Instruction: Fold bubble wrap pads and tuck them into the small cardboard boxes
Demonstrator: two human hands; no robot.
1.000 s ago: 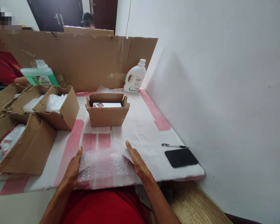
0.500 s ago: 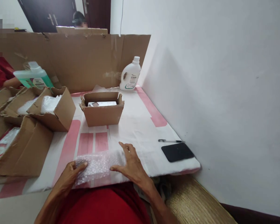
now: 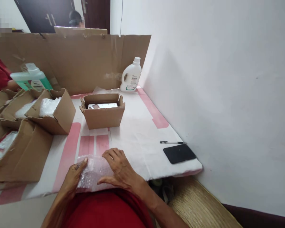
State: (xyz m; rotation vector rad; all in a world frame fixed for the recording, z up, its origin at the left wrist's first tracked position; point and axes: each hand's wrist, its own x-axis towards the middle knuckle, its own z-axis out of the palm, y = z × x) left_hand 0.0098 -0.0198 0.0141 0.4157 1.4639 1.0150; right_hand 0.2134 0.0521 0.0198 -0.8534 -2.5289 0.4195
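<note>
A clear bubble wrap sheet (image 3: 95,172) lies at the table's front edge. My left hand (image 3: 73,177) grips its left end, the thumb on top and the other fingers out of sight beneath. Over the right part of the wrap is my right hand (image 3: 120,167), its thumb and fingers spread apart. Whether its fingertips touch the plastic I cannot tell. Beyond both hands stands an open cardboard box (image 3: 103,117) with a white item (image 3: 106,105) inside.
Several cardboard boxes (image 3: 38,148) holding plastic-wrapped items fill the left side. A green bottle (image 3: 34,79) and a white jug (image 3: 131,76) stand by a cardboard partition (image 3: 80,63). To the right lie a pen (image 3: 172,142) and a black flat pad (image 3: 179,153), near the wall.
My right hand has moved left across the bubble wrap, closer to my left hand. The left hand keeps its hold on the wrap's left end.
</note>
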